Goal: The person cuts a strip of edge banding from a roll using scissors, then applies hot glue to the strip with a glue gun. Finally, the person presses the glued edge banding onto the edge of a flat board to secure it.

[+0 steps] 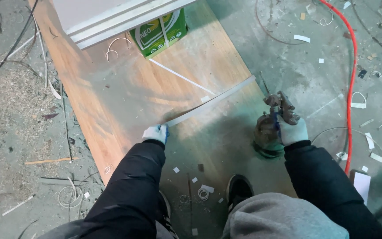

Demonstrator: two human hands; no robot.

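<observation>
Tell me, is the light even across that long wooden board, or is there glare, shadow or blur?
Head view: uneven; a pale washed-out sheen covers the middle of the long brown wooden board, while its near end by the white-gloved left hand lies in shadow; the grimy metal spray gun in the right hand looks sharp, not blurred.

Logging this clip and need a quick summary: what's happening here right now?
A person in a black jacket stands over a wooden board lying on a littered workshop floor. The gloved left hand pinches one end of a long pale edging strip that lies across the board. The gloved right hand holds a grimy spray gun by its grip, off the board's right edge. A green can stands at the far end.
</observation>
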